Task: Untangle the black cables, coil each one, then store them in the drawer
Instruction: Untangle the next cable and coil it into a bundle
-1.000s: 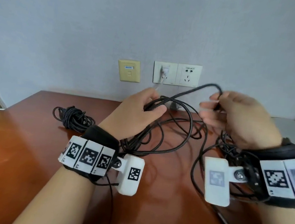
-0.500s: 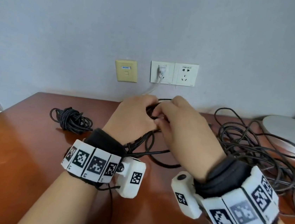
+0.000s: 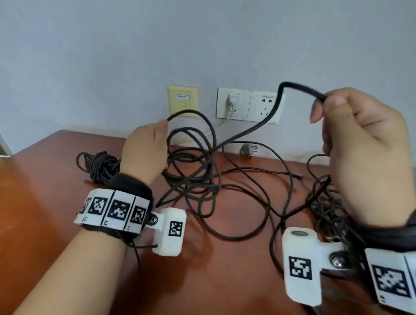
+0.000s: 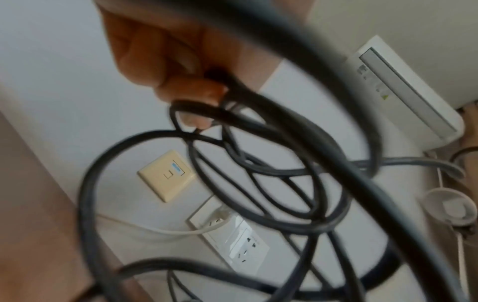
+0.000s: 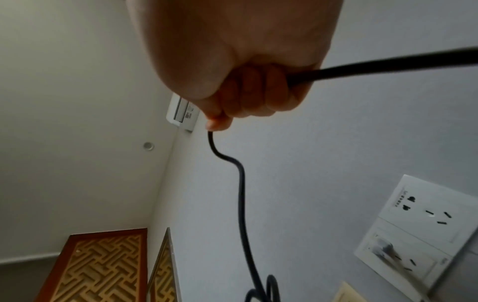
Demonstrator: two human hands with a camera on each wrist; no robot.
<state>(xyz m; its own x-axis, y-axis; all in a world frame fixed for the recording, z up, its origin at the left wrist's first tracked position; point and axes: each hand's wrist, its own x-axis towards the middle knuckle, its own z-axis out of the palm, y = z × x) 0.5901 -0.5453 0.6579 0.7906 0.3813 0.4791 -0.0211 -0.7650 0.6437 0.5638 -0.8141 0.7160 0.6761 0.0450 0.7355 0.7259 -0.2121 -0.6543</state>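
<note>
Desk (image 3: pixel 39 216), bearing the tangle of black cables (image 3: pixel 250 188) and one finished coil (image 3: pixel 99 165). Left hand (image 3: pixel 145 150) grips gathered loops; right hand (image 3: pixel 363 149) grips the raised strand. Best practice: draw slack gently, matching loop size.

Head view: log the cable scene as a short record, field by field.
left hand: grips a bunch of loops of black cable
right hand: raised, grip closed on one black cable strand
loose tangle: spread on the wooden table
coiled bundle: lies on the table, left of the left hand
wall sockets: a white plug is in the left one
drawer: not in view
</note>
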